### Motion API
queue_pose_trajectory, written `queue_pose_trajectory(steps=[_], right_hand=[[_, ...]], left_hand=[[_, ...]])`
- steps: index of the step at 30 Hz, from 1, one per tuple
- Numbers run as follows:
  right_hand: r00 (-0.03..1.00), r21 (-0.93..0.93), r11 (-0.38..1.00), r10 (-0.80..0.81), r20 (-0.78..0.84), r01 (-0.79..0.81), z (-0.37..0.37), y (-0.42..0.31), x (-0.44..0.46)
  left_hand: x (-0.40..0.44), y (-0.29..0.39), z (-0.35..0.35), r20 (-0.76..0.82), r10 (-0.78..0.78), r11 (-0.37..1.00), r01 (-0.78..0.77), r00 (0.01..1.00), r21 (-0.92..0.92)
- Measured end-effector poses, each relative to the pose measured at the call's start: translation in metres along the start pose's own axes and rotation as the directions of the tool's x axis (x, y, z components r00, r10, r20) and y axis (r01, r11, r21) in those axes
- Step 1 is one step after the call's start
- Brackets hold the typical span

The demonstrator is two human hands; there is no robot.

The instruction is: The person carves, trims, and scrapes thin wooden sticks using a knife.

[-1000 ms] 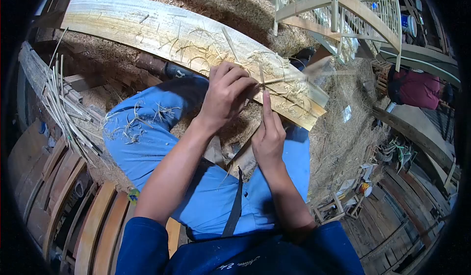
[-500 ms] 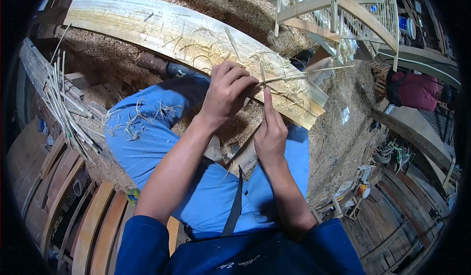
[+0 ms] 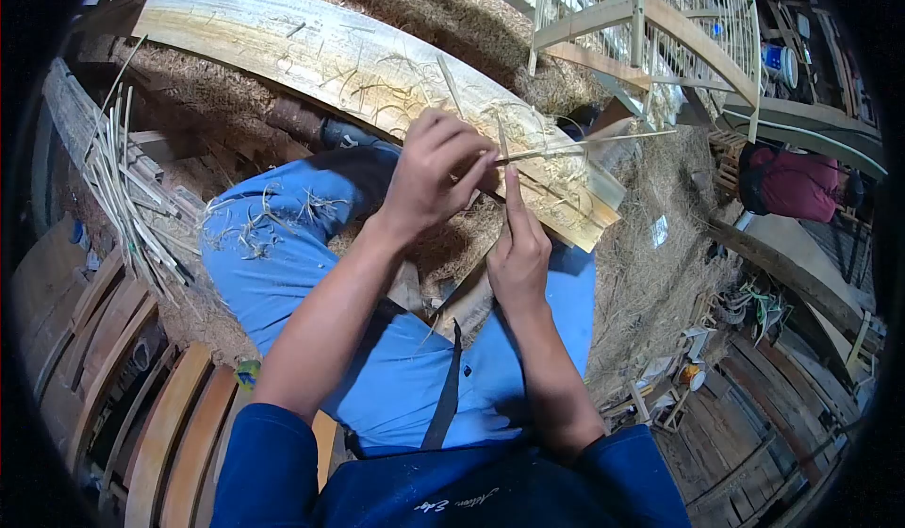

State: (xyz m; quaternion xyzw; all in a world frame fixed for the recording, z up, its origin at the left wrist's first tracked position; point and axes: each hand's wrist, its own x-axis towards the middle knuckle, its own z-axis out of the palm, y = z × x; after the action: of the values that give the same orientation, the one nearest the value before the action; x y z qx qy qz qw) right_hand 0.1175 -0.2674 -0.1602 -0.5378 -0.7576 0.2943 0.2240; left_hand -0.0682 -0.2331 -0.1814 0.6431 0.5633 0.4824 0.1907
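Observation:
My left hand (image 3: 441, 172) is closed, thumb and fingers pinching one end of a thin wooden strip (image 3: 613, 139). The strip runs out to the right above the plank. In my right hand (image 3: 520, 262) is what looks like a narrow-bladed knife (image 3: 502, 138), its blade pointing away from me and crossing the strip. My right index finger lies stretched along it, close to the strip; the handle is mostly hidden by the hand. Beneath both hands lies a long pale plank (image 3: 311, 49), strewn with curled shavings (image 3: 514, 113) at its right end.
A bundle of thin strips (image 3: 132, 189) lies at the left. A cage with thin bars (image 3: 650, 28) stands at upper right. Curved boards (image 3: 170, 434) are lined up at lower left. Shavings cling to the blue trousers (image 3: 273, 283), and a dark red item (image 3: 799, 181) sits far right.
My left hand has shifted slightly, its thumb now extended along the strip. The strip's far end has drawn marginally left. My right hand and the knife stay nearly still.

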Motion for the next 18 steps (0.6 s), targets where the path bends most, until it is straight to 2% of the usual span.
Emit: queue_pose_trajectory(steps=[1,3,5,6,8,10,11,13,14,18], right_hand=[[1.000,0.005,1.000,-0.004,-0.005,0.004,-0.001,0.000,0.000],[1.000,0.011,1.000,-0.003,0.016,0.003,-0.002,-0.001,-0.001],[0.999,0.008,1.000,0.017,0.030,-0.018,-0.003,-0.001,-0.002],[0.998,-0.003,0.999,0.037,0.054,-0.037,-0.004,-0.001,-0.001],[1.000,-0.004,1.000,-0.028,-0.003,0.028,0.003,0.011,-0.004],[0.994,-0.013,0.996,-0.094,-0.054,0.093,0.003,0.017,-0.006],[0.998,-0.027,0.998,-0.056,-0.015,0.055,0.002,0.016,-0.006],[1.000,-0.040,0.999,-0.027,0.017,0.027,-0.002,0.012,-0.004],[0.999,-0.027,0.999,-0.016,0.028,0.017,-0.005,0.008,-0.004],[0.998,-0.022,1.000,0.017,0.052,-0.016,-0.009,0.001,-0.001]], left_hand=[[0.006,0.002,0.000,0.000,0.006,1.000,-0.006,1.000,0.005],[0.020,0.004,-0.001,-0.165,0.030,0.998,-0.021,0.986,0.057],[0.035,0.006,-0.003,-0.119,0.021,0.996,-0.009,0.993,0.093],[0.049,0.006,0.003,-0.117,0.073,0.987,-0.055,0.990,0.149],[0.072,0.006,0.018,-0.120,0.130,0.971,-0.102,0.984,0.216],[0.083,0.003,0.037,0.010,0.117,0.947,-0.114,0.993,0.301],[0.081,0.004,0.042,0.001,0.121,0.944,-0.115,0.993,0.311],[0.074,-0.001,0.053,0.154,0.154,0.849,-0.210,0.976,0.484],[0.070,-0.008,0.054,0.252,0.075,0.855,-0.192,0.965,0.482],[0.074,-0.012,0.054,0.215,0.042,0.830,-0.154,0.976,0.537]])
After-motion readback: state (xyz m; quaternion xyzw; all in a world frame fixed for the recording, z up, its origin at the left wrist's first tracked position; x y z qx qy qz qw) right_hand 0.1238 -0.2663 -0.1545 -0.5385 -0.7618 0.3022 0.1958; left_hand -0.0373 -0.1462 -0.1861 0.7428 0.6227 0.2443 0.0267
